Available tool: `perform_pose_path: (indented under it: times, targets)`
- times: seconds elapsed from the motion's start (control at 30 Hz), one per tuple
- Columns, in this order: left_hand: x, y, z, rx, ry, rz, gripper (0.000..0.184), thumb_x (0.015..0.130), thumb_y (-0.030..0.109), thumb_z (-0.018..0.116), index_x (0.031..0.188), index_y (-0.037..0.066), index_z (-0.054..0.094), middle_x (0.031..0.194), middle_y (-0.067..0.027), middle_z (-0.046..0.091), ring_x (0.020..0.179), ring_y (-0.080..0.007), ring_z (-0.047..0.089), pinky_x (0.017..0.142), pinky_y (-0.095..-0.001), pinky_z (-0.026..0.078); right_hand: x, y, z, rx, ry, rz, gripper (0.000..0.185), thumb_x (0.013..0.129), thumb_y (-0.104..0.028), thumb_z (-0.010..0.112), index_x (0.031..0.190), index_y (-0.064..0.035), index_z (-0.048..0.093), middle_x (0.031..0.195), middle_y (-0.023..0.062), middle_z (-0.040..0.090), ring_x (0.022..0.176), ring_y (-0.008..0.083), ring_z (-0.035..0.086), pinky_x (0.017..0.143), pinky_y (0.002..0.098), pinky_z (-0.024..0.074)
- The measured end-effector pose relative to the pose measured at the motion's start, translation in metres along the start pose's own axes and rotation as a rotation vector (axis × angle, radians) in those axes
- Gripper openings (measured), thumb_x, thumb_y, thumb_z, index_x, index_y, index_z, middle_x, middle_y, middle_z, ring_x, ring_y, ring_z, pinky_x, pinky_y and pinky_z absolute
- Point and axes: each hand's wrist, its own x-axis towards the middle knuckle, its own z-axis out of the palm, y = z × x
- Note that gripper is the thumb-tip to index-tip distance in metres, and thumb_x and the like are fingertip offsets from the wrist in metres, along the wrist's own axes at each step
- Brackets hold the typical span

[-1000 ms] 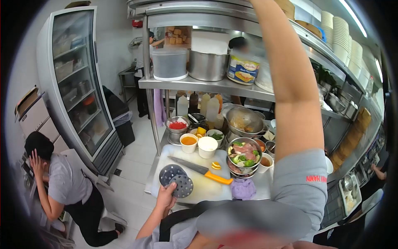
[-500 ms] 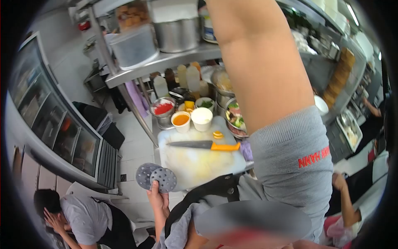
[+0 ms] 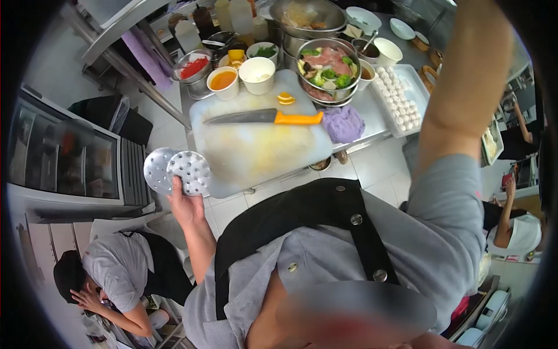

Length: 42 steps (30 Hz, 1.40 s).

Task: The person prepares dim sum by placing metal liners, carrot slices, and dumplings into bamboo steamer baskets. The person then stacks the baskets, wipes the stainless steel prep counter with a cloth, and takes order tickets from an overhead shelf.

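Moved up and to the left in the frame since half a second ago: two round metal plates [image 3: 177, 168] with small holes, one partly over the other. Slid over toward the upper right corner, too: the right arm [image 3: 462, 99], stretched up high. Cannot tell about the right hand's grip, cut off by the edge of the frame. Holding on to both plates near the bottom with the left hand [image 3: 189, 210], at the left of the frame. Next to them in the picture, toward the upper middle: a white cutting board [image 3: 261, 151], stained yellow. Lying on it: a big knife [image 3: 267, 117] with an orange handle, blade to the left. Just above the knife: small orange slices [image 3: 285, 99]. By the board's right side: a crumpled purple cloth [image 3: 343, 124]. Farther up: a white cup [image 3: 257, 87], a cup of orange sauce [image 3: 229, 93] to its left, and a metal bowl [image 3: 350, 81] of pink meat and broccoli. At the upper right, newly in sight: a tray [image 3: 415, 87] of little white balls. At the lower left: a person [image 3: 119, 267] in a dark cap, bent over.
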Motion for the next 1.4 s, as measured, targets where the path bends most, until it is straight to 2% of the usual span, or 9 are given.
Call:
perform_pose_path:
  times: [0.17, 0.37, 0.73, 0.8, 1.0, 1.17, 1.27, 1.33, 1.4]
  targets:
    - [0.015, -0.016, 0.001, 0.039, 0.095, 0.117, 0.047, 0.091, 0.003, 0.053, 0.135, 0.002, 0.036, 0.131, -0.0167, 0.049, 0.118, -0.0305, 0.051, 0.100, -0.0491, 0.044, -0.168, 0.077, -0.009, 0.081, -0.140, 0.270, 0.110, 0.045, -0.036, 0.092, 0.126, -0.0076, 0.024, 0.136, 0.0216, 0.029, 0.128, 0.0317, 0.029, 0.107, 0.0457, 0.0272]
    - [0.025, -0.051, -0.011, -0.019, 0.234, 0.104, 0.041, 0.093, 0.004, 0.048, 0.132, -0.001, 0.039, 0.131, -0.0170, 0.049, 0.120, -0.0307, 0.050, 0.103, -0.0489, 0.041, -0.358, 0.196, 0.050, -0.114, -0.469, 0.072, 0.089, 0.048, -0.034, 0.091, 0.112, -0.0093, 0.034, 0.134, 0.0227, 0.022, 0.129, 0.0399, 0.024, 0.108, 0.0479, 0.0242]
    - [0.018, -0.056, 0.015, -0.145, 0.137, 0.093, 0.048, 0.085, -0.003, 0.054, 0.132, 0.001, 0.041, 0.130, -0.0157, 0.051, 0.121, -0.0307, 0.050, 0.105, -0.0488, 0.038, -0.335, 0.172, -0.031, 0.103, -0.317, 0.201, 0.086, 0.050, -0.038, 0.092, 0.108, -0.0121, 0.034, 0.137, 0.0222, 0.023, 0.129, 0.0399, 0.029, 0.106, 0.0487, 0.0294]
    - [0.020, -0.063, 0.013, -0.172, 0.040, 0.100, 0.053, 0.082, -0.008, 0.053, 0.132, 0.005, 0.041, 0.130, -0.0147, 0.051, 0.119, -0.0305, 0.051, 0.103, -0.0485, 0.041, -0.334, 0.161, -0.076, -0.141, -0.512, 0.034, 0.090, 0.051, -0.039, 0.091, 0.112, -0.0111, 0.030, 0.140, 0.0218, 0.021, 0.132, 0.0384, 0.027, 0.107, 0.0491, 0.0285]
    - [0.000, -0.075, 0.068, -0.064, -0.054, 0.028, 0.046, 0.080, -0.009, 0.057, 0.122, 0.008, 0.047, 0.114, -0.0099, 0.060, 0.108, -0.0255, 0.059, 0.094, -0.0439, 0.048, -0.378, 0.178, -0.106, -0.377, -0.853, 0.201, 0.090, 0.046, -0.035, 0.092, 0.111, -0.0096, 0.037, 0.143, 0.0262, 0.020, 0.134, 0.0454, 0.022, 0.107, 0.0533, 0.0273]
    - [-0.006, -0.102, 0.087, 0.006, -0.140, -0.119, 0.039, 0.081, -0.002, 0.065, 0.117, 0.008, 0.053, 0.111, -0.0060, 0.061, 0.101, -0.0201, 0.061, 0.088, -0.0386, 0.052, -0.327, 0.131, -0.067, -0.666, -0.762, 0.067, 0.098, 0.059, -0.039, 0.084, 0.136, -0.0080, 0.031, 0.142, 0.0259, 0.026, 0.131, 0.0445, 0.030, 0.105, 0.0486, 0.0287]
    - [-0.018, -0.117, 0.105, 0.009, -0.219, -0.266, 0.042, 0.080, -0.002, 0.067, 0.117, 0.011, 0.054, 0.112, -0.0052, 0.061, 0.100, -0.0194, 0.061, 0.087, -0.0375, 0.052, -0.313, 0.134, -0.034, -0.205, -0.607, 0.361, 0.088, 0.067, -0.033, 0.082, 0.135, -0.0065, 0.032, 0.134, 0.0227, 0.037, 0.121, 0.0352, 0.043, 0.098, 0.0435, 0.0378]
    - [-0.023, -0.125, 0.113, 0.057, -0.227, -0.236, 0.035, 0.088, 0.016, 0.063, 0.121, 0.011, 0.051, 0.114, -0.0061, 0.061, 0.101, -0.0208, 0.061, 0.083, -0.0400, 0.053, -0.309, 0.145, -0.014, 0.284, -0.549, 0.900, 0.056, 0.080, -0.016, 0.073, 0.125, -0.0005, 0.043, 0.106, 0.0109, 0.057, 0.088, 0.0134, 0.057, 0.074, 0.0275, 0.0494]
    - [-0.022, -0.118, 0.119, 0.053, -0.148, -0.280, 0.035, 0.094, 0.026, 0.055, 0.124, 0.010, 0.048, 0.116, -0.0082, 0.060, 0.103, -0.0238, 0.061, 0.083, -0.0440, 0.054, -0.289, 0.139, -0.016, 0.070, -0.576, 1.062, 0.048, 0.083, -0.013, 0.069, 0.123, 0.0003, 0.046, 0.098, 0.0088, 0.060, 0.080, 0.0117, 0.057, 0.067, 0.0263, 0.0503]
